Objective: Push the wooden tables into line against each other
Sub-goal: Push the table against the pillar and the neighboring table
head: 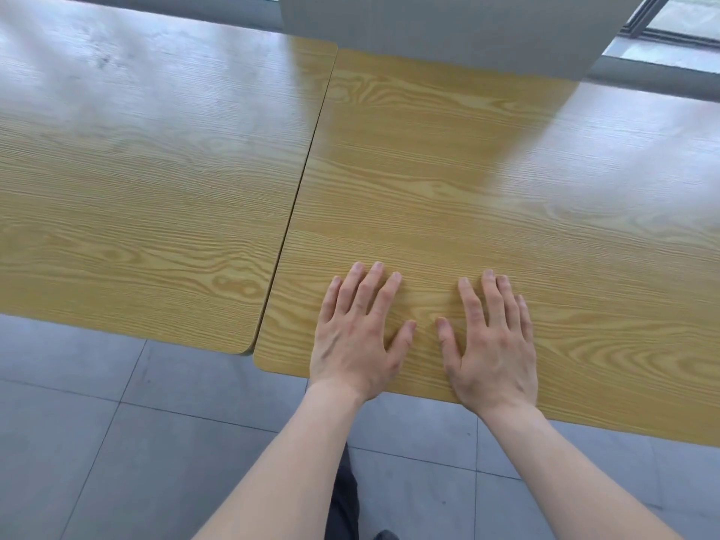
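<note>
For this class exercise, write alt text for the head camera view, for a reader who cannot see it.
Both hands, left hand and right hand, lie flat, palms down, on the near edge of the right wooden table. It sits side by side with the left wooden table, its near edge closer to the person, above a grey tiled floor.

Right table (506,189) cut off right; left table (136,169) cut off left.

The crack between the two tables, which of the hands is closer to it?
Left. The left hand lies flat on the right table, a little way right of the crack. The right hand lies flat beside it, farther from the crack.
</note>
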Demonstrator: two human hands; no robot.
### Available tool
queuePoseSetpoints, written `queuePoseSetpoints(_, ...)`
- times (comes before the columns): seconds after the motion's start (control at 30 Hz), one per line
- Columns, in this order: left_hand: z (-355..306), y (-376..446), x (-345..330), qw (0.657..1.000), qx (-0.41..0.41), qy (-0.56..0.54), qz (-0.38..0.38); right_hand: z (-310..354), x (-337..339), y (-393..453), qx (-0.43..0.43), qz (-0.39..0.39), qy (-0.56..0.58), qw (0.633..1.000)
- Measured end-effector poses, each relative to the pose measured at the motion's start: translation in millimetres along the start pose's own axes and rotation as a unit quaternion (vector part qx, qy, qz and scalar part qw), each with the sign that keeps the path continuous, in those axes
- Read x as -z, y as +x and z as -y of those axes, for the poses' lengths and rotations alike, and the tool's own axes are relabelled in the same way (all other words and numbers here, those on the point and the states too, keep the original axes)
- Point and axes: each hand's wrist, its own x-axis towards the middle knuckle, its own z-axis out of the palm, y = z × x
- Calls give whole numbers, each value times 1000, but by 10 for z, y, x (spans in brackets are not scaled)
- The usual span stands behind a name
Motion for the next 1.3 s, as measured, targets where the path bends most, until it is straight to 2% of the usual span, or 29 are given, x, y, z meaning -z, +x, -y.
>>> queuePoseSetpoints(1.3,4,85,68,1000,4,-18,2,28,-6,47,-16,-8,4,1000)
